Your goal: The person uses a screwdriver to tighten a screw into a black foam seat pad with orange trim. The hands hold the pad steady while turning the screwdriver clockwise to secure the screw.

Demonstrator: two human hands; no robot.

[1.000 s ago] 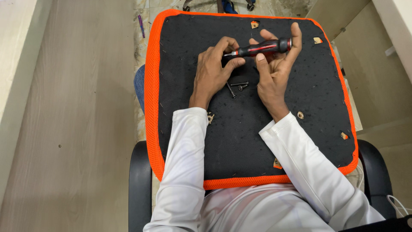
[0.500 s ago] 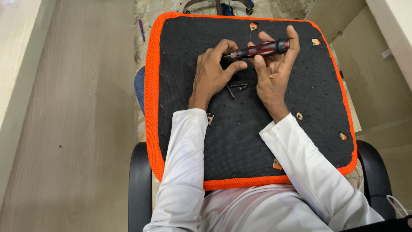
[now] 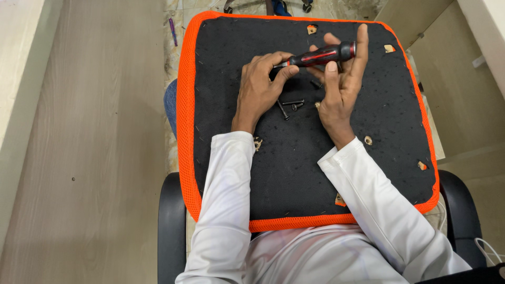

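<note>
pale wood-look flooring [image 3: 89,158] surrounds a black chair [image 3: 172,231] in which a person in white long sleeves sits with an upturned seat panel [image 3: 294,173] across the lap, its underside covered in black fabric and bordered by orange mesh. a screwdriver [image 3: 321,54] with a black and red handle lies roughly level above the far half of the panel, shaft end to the left. left hand [image 3: 259,90]: fingers curled, with thumb and forefinger pinching the shaft end of the screwdriver. right hand [image 3: 339,87]: palm up, handle resting across the spread fingers, thumb pressed on the grip, forefinger extended past the handle's butt. three dark bolts [image 3: 290,105] lie loose on the black fabric between the two hands, just below the screwdriver. several small mounting holes showing bare wood [image 3: 368,140] sit near the panel's edges. a purple pen-like item [image 3: 173,30] lies on the floor beyond the panel's left corner.
</note>
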